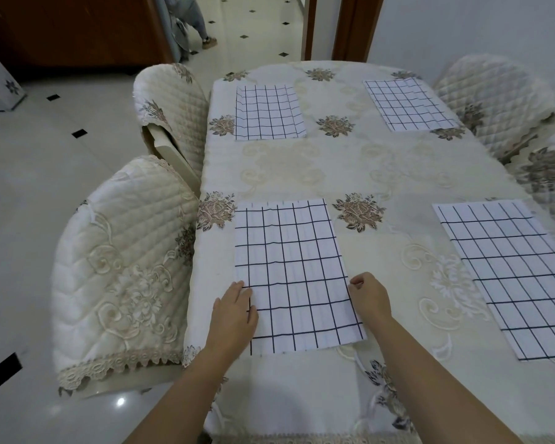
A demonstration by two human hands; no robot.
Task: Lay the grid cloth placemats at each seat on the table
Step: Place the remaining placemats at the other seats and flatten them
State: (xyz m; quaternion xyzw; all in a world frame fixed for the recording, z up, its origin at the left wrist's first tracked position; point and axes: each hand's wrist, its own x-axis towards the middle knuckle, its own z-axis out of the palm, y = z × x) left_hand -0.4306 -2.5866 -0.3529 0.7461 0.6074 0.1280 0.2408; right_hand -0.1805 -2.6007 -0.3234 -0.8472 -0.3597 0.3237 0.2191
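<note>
Either side of the mat [289, 274], long axis away from you: left hand [236, 310] flat on it, right hand [370, 296] curled, grip unclear.

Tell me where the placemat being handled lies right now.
In the head view, the near-left placemat lies on the table by the near-left chair, left hand on its left edge, right hand at its right edge.

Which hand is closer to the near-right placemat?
Right. The right hand sits left of the near-right placemat; the left hand lies farther left, across the near-left placemat.
</note>
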